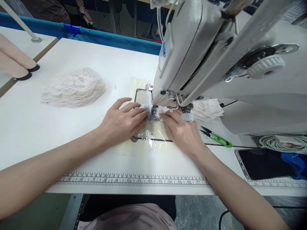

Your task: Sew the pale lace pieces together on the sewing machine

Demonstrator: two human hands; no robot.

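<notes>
My left hand rests by the metal needle plate of a sewing machine, fingers stretched out and apart, holding nothing that I can see. Across from it, my right hand has its fingers on a strip of white lace beside the needle area. The machine head partly covers those fingertips and the lace. More cream lace lies behind my right hand, under the machine arm. To the left, a fanned pile of scalloped lace pieces lies on the white table.
Green-handled thread snips lie right of my right hand, near a phone and a coil of pale cord. A printed ruler runs along the front edge. Blue cloth borders the back. Another person's hand shows beyond.
</notes>
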